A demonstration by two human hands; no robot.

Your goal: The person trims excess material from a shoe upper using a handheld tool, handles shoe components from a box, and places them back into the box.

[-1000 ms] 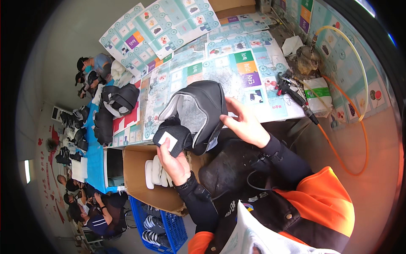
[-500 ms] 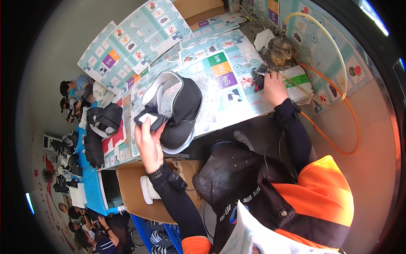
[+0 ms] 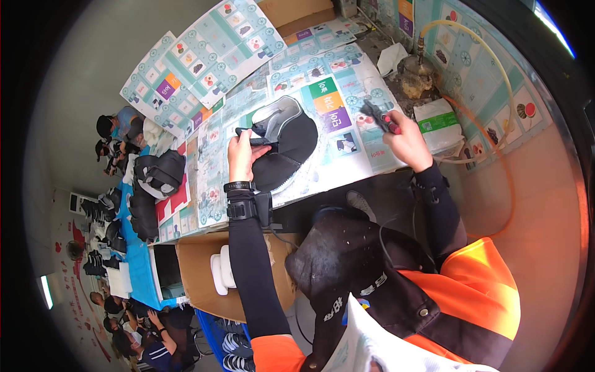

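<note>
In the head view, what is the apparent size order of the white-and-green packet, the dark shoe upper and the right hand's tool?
1. Dark shoe upper
2. White-and-green packet
3. Tool, partly hidden by right hand

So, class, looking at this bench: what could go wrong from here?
1. Only the left hand holds the dark shoe upper, pinched by its flap near the front edge of the table; if that grip loosens, it might slip off.
2. The orange hose loops beyond the table's right end, near the right arm, so it could snag a sleeve.
3. The right hand holds a dark tool with red parts; a careless swing might knock the upper.
</note>
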